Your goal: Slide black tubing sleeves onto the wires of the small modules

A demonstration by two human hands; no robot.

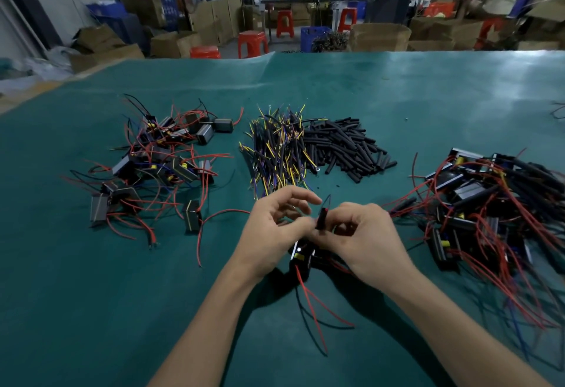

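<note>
Both hands (360, 233) pinch matte black sleeve (321, 220) | boxy module (301, 256) beneath

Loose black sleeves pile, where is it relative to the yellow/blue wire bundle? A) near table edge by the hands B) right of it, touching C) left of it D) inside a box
B: the loose black sleeves lie heaped directly right of the yellow/blue wire bundle, the two piles meeting at mid-table on the green mat.

Green-covered counter (428, 86) with four heaps of parts

Left, a pile of small modules (153, 169) with red wires; middle, yellow-and-blue wire bundles (275, 148) touching loose black tubing sleeves (345, 148); right, another tangled pile of modules (483, 203).
</note>
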